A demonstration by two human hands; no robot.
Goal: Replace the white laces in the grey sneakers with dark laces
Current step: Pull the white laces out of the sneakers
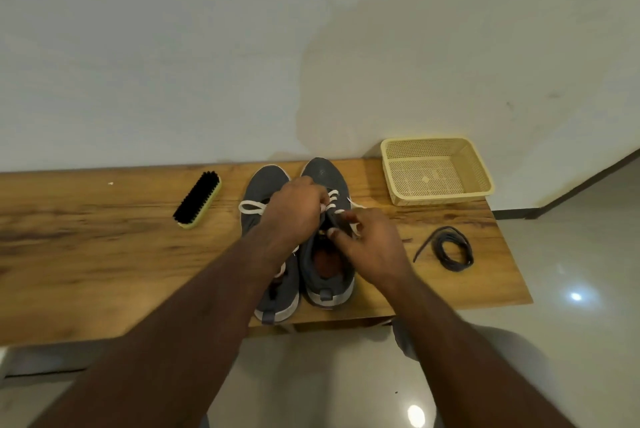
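Sneakers side by side on the wooden bench (104,254), toes aimed at the far wall, heels toward the near edge, long axes running near to far. Starting left: plenty of bare wood out there, then a shoe brush (197,200) lying on its side, angled, well apart from the shoes. Next, the left sneaker (266,185), white lace looped loose across it, its heel close to the near edge. Over it comes the left hand (294,209), fingers curled, pinching the white lace (332,200) of the right sneaker (325,174). The right hand (370,244) sits just beside it, fingertips pinching at the same lacing. Moving right: open wood, then the dark laces (450,249) coiled near the bench's right end. Far right corner, a cream basket (440,199), hard against the wall, its right side overhanging the bench end.
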